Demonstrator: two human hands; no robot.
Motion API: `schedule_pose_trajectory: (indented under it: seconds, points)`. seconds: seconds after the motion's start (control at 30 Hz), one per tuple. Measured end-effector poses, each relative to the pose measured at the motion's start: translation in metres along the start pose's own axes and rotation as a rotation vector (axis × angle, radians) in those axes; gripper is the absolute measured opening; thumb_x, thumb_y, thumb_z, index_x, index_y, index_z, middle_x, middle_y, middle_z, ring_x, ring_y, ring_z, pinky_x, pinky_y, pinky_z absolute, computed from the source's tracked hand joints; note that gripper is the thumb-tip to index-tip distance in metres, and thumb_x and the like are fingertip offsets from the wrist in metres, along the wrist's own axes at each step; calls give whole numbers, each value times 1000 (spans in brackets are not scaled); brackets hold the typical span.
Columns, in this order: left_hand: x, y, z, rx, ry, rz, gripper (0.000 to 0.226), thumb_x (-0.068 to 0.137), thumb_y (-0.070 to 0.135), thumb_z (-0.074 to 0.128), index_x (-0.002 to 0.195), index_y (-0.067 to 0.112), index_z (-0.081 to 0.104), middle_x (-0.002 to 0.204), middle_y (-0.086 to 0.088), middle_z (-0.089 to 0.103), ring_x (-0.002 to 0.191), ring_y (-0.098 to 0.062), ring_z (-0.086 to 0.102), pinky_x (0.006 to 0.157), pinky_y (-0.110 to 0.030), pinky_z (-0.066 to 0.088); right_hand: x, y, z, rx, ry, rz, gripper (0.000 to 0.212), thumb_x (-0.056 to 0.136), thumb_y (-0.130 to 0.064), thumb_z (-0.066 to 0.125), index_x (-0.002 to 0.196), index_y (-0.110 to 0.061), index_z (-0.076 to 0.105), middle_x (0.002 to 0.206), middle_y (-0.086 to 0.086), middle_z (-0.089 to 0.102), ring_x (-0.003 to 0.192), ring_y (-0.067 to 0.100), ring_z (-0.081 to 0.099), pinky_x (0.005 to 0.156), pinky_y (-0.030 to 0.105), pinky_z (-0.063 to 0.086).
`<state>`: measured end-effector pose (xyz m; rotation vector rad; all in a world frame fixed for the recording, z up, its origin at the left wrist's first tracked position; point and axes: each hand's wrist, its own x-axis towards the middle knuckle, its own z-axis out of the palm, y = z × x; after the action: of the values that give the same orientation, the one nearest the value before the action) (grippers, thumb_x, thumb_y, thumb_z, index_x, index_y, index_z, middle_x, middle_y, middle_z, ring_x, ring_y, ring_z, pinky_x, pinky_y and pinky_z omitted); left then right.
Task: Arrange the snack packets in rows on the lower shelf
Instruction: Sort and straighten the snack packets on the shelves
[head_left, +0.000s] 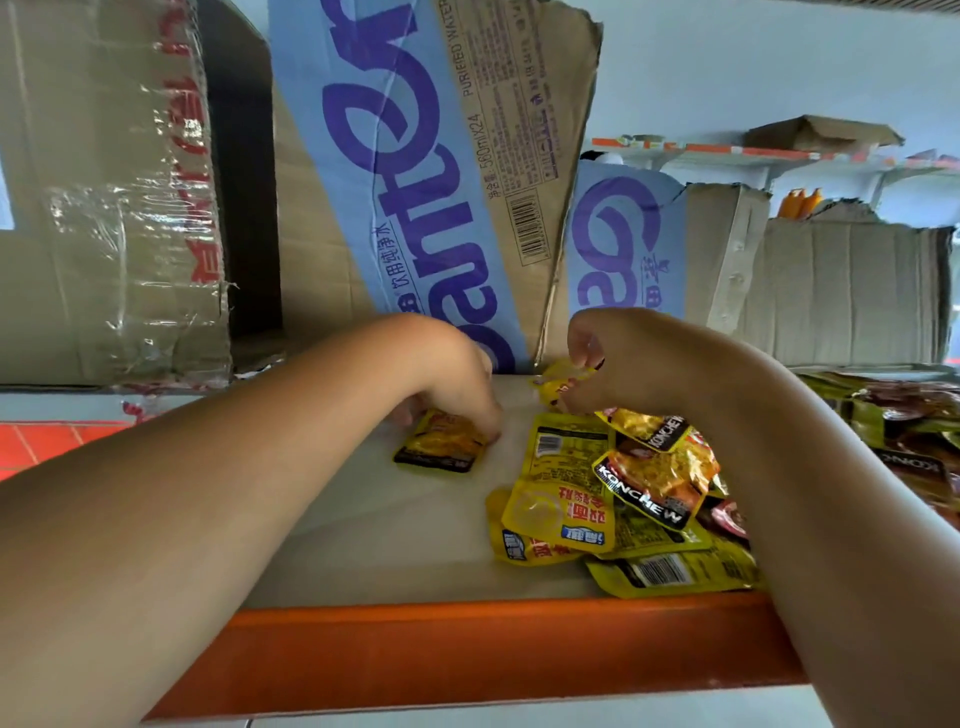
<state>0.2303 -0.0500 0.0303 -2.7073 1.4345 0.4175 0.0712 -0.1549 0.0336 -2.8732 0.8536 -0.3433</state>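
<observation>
Boxes (415, 182) wall off the back of the shelf (389, 545). The pile (639, 499) of yellow packets sits right of centre, jumbled and overlapping, out to the front lip. Brown packs (914, 431) far right. Lone packet (441, 447) lies flat left of the pile, apart from it, long axis roughly front-to-back. Left hand (457, 384) is curled over its far end, grip on it. Right hand (613, 358) pinches a back packet (558, 382) at the pile's rear. Row probably builds off the lone one, and the right hand is nearer the pile.
</observation>
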Motion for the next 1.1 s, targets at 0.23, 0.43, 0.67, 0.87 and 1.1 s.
schedule_pose_trajectory:
  seconds: [0.23, 0.43, 0.67, 0.87, 1.1]
  points:
    - [-5, -11, -7, 99, 9, 7, 48, 84, 50, 80, 125, 38, 58, 131, -5, 56, 102, -26, 67, 73, -36, 64, 4, 8, 0, -120, -151, -3, 34, 76, -53, 80, 89, -34, 55, 100, -8, 59, 90, 16, 57, 70, 33, 45]
    - [-8, -14, -10, 62, 63, 117, 47, 79, 38, 85, 119, 40, 61, 117, 2, 55, 87, -20, 69, 65, -30, 62, 3, 9, 0, -66, -150, -24, 40, 72, -55, 82, 96, -34, 57, 101, -11, 59, 91, 13, 57, 72, 31, 43]
    - [-47, -38, -24, -8, 339, 246, 37, 81, 39, 78, 114, 46, 63, 108, 13, 64, 92, -11, 64, 83, -38, 58, 3, 7, -2, 90, 17, -102, 29, 79, -44, 81, 96, -31, 62, 104, -10, 62, 96, 14, 59, 84, 35, 48]
    - [-80, -73, -7, -153, 666, 318, 41, 77, 36, 80, 112, 48, 64, 106, 14, 63, 93, -9, 62, 78, -31, 54, -11, -14, -17, 202, 304, -178, 25, 77, -33, 81, 90, -37, 60, 104, -5, 65, 92, 20, 63, 84, 39, 52]
    - [-109, -115, 20, -249, 898, 417, 41, 74, 43, 75, 114, 43, 67, 101, 17, 61, 94, -4, 59, 83, -33, 52, -38, -71, -7, 326, 356, -219, 27, 74, -37, 81, 93, -38, 61, 103, -9, 66, 87, 14, 63, 81, 35, 51]
